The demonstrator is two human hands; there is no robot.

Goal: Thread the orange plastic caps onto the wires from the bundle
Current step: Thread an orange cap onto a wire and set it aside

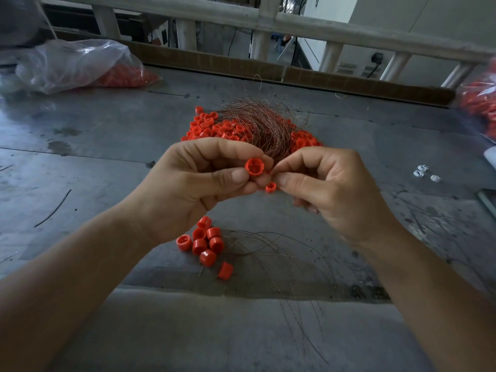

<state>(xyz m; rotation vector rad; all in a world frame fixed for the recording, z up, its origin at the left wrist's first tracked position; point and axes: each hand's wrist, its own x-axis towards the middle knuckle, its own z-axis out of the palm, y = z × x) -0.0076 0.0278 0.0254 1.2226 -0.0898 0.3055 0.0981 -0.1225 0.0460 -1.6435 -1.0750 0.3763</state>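
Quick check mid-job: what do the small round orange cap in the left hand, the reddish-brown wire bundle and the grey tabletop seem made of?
Orange cap: moulded plastic, smooth semi-gloss, uniform colour, with ribs inside. Wire bundle: fine metal strands, probably copper by the reddish sheen; a coating cannot be ruled out. Tabletop: likely sheet metal, dull grey, scratched and stained, with seams.

The orange cap (252,166) is smooth moulded plastic with a soft sheen. The wire bundle (264,124) is fine bare metal strands, coppery and faintly glinting. The worktop (107,146) is grey sheet metal, dull, scratched and stained. The bag (77,63) is clear, crinkled, glossy plastic film. The white pieces (422,171) look like matt plastic
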